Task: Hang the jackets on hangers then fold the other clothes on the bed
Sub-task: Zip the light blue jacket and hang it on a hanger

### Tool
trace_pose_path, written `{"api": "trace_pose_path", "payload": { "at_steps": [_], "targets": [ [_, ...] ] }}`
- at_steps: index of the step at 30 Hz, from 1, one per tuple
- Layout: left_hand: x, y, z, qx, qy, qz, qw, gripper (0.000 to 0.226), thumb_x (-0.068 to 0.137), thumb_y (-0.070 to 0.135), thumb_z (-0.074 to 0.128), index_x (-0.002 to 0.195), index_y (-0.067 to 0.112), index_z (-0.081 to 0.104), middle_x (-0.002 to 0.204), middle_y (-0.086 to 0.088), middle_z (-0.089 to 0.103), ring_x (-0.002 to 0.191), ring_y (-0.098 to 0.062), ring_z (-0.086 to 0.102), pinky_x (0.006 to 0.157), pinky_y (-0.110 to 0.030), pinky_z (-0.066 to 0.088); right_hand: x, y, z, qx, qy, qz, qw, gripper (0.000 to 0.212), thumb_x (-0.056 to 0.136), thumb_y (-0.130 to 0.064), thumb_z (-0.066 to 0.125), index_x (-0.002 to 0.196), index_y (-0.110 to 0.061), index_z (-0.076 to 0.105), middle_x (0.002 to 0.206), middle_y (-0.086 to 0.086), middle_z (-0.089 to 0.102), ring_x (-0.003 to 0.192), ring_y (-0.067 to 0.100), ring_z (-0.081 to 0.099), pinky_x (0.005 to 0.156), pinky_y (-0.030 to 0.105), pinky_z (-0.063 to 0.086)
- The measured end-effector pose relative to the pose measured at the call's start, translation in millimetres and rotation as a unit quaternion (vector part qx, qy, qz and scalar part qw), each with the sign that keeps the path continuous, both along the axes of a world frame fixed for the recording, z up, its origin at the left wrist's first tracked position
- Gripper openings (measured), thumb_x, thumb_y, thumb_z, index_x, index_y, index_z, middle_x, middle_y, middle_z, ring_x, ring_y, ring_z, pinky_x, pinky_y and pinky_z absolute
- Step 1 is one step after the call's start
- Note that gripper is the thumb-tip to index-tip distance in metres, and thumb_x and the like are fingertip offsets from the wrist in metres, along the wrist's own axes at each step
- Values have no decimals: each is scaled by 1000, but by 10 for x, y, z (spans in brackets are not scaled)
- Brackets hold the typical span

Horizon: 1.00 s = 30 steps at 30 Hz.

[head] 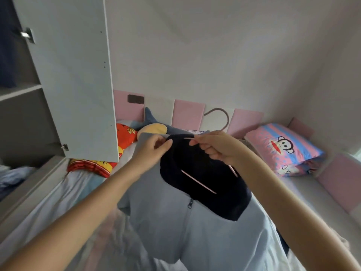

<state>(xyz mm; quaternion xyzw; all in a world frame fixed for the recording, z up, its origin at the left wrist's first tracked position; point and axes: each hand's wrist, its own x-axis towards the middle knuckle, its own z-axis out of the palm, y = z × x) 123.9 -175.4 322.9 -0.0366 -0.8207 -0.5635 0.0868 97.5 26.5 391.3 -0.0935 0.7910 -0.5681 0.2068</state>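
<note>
Pink padded panels (189, 112) edge the bed (48, 194); left hand (154, 149) pinches the grey jacket (185, 222), right hand (216, 147) grips its hanger (224, 114); wardrobe door (74, 71) at ten o'clock.

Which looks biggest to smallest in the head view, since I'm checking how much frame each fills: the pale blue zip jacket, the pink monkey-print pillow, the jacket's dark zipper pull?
1. Pale blue zip jacket, though it is nearest the camera, which inflates it.
2. Pink monkey-print pillow.
3. Dark zipper pull.
</note>
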Motion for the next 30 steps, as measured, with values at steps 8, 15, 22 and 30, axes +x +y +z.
{"api": "trace_pose_path", "payload": {
  "at_steps": [8,15,22,30],
  "targets": [
    [-123,-125,105,228,-24,45,972,11,93,20,58,83,22,54,90,-1,60,91,-17,56,83,-33,44,116,79,117,-21,-78,164,983,21,100,-10,42,108,-3,60,64,-2,48,49,7,44,45,15,39],
    [-102,96,157,-38,214,206,954,16,87,18,65,84,12,51,82,4,49,82,-13,49,70,-21,40,55,21,74,-124,-140,31,982,20,101,-9,40,84,-7,49,66,3,47,48,8,45,48,17,43],
    [487,734,-205,-137,66,-173,973,31,85,54,57,96,25,53,94,13,54,87,-1,54,81,-21,43,-209,-52,-86,-241,-224,-15,944,24,99,-11,42,76,-10,45,60,-2,36,45,7,36,50,19,48],
    [620,852,-200,-177,149,-40,972,50,88,41,61,57,19,28,49,4,29,48,-13,34,48,-24,26,-235,-232,-247,-228,-142,-104,958,21,103,-13,38,82,-10,41,66,2,37,45,6,30,38,14,34]
  ]
}}
